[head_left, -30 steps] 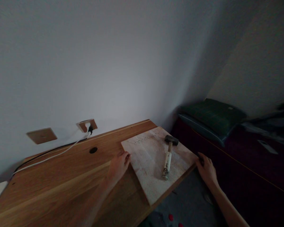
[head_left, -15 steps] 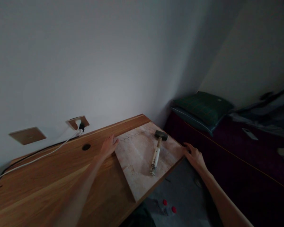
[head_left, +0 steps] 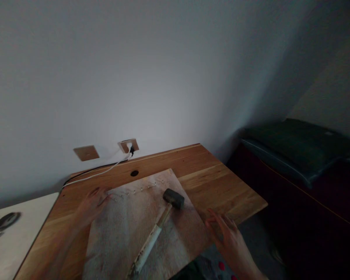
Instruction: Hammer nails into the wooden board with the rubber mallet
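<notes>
A pale, stained wooden board (head_left: 125, 233) lies on the wooden desk (head_left: 221, 190), with a row of small nails near its far edge. On it rests a rubber mallet (head_left: 156, 229) with a black head and a pale, worn handle. My left hand (head_left: 91, 204) lies at the board's far left corner, fingers spread and touching its edge. My right hand (head_left: 227, 237) hovers at the board's right edge with fingers spread, a little blurred, holding nothing.
A white cable (head_left: 105, 171) runs from a wall socket (head_left: 128, 146) along the desk's back edge, near a round cable hole (head_left: 134, 173). A white surface (head_left: 14, 233) adjoins the desk on the left. Dark cushions (head_left: 294, 149) lie on a dark bed at right.
The board with the mallet has slid from the desk's right end toward the middle, both hands moving with it at its edges. The view has swung to the right.
</notes>
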Demonstrator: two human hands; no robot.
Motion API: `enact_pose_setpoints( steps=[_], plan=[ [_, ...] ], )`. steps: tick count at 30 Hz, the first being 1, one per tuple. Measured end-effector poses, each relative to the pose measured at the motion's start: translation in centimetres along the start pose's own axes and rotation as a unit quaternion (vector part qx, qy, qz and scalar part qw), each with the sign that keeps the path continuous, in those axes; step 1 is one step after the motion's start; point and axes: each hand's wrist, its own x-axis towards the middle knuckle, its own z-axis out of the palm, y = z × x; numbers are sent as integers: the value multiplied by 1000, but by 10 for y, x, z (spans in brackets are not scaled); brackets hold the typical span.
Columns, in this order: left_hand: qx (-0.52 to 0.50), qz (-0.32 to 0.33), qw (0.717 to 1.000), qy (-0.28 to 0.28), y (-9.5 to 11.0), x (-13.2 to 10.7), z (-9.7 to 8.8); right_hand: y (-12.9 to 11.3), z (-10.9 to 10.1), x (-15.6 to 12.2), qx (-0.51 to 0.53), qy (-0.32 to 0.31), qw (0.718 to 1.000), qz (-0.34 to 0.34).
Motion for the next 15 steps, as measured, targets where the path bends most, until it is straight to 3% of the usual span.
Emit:
enact_pose_setpoints(
  steps=[5, 10, 15],
  plan=[
    [-56, 61, 995, -63, 9, -19, -15, -55, 15, 87, 30, -123, 991, -33],
    [-123, 48, 988, -79, 17, -19, -16, -109, 65, 178, -10, -214, 970, -114],
    [-123, 43, 989, -68, 16, -14, -21, -131, 100, 211, -90, -297, 937, -159]
  ],
)
